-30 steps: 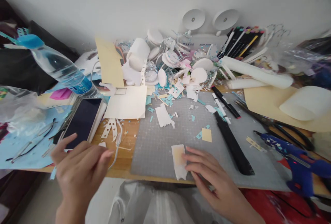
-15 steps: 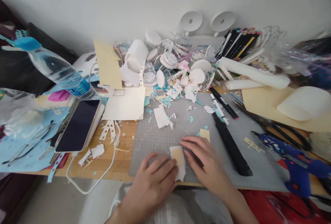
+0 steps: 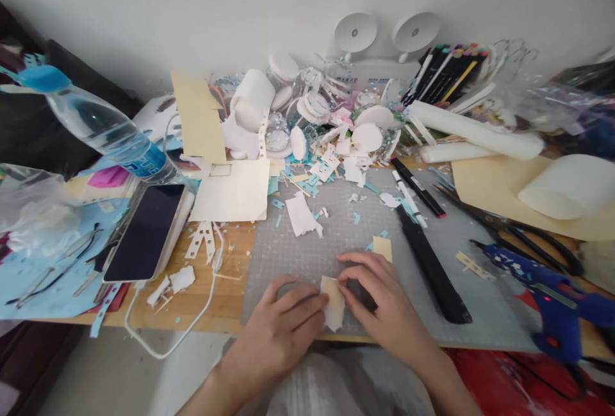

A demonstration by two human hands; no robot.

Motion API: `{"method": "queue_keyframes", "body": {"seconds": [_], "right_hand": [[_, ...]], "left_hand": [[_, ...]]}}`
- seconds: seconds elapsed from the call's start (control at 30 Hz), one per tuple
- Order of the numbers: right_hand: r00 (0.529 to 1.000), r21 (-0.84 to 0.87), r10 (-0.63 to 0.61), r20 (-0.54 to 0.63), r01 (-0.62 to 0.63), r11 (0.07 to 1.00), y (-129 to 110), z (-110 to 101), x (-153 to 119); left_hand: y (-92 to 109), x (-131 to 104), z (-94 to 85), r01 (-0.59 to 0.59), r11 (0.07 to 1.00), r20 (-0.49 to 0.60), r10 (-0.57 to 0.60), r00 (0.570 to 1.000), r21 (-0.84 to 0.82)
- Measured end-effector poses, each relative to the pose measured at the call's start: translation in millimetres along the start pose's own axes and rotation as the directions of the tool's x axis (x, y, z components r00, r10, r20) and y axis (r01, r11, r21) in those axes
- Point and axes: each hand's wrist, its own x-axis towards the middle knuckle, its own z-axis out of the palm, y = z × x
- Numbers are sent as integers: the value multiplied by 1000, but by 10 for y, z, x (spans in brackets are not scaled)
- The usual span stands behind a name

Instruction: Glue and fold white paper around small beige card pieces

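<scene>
A small piece of cream and white paper (image 3: pixel 333 304) lies on the grey cutting mat (image 3: pixel 288 262) near its front edge. My left hand (image 3: pixel 288 320) rests at the paper's left side, its fingertips on the edge and the thumb hidden. My right hand (image 3: pixel 379 300) has thumb and index finger pinched at the paper's upper right edge. Just beyond my right hand sits a small cream rectangle (image 3: pixel 383 249). A torn white paper piece (image 3: pixel 302 214) is further back on the mat.
A black case (image 3: pixel 432 265), scissors (image 3: pixel 523 230) and a blue glue gun (image 3: pixel 552 294) are on the right. A phone (image 3: pixel 147 233), its white cable (image 3: pixel 211 300) and a tilted water bottle (image 3: pixel 106 121) are on the left. White discs and scraps pile up behind.
The paper has turned slightly and shows more of its cream side, with less white border. My right thumb and index finger have closed in on its edge.
</scene>
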Motion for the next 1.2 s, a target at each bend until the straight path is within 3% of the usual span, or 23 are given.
{"method": "queue_keyframes", "body": {"seconds": [0.4, 0.87, 1.03, 1.2], "right_hand": [[997, 4, 58, 46, -58, 998, -17, 51, 80], [999, 2, -37, 37, 37, 999, -26, 40, 21], [1000, 6, 3, -23, -3, 1000, -95, 43, -34], [980, -22, 123, -157, -128, 992, -219, 173, -116]], "left_hand": [[112, -2, 14, 99, 992, 18, -98, 995, -72], [138, 47, 18, 119, 989, 51, -115, 992, -83], [151, 40, 13, 119, 993, 52, -119, 992, -5], [134, 16, -29, 159, 983, -6, -159, 987, 87]]}}
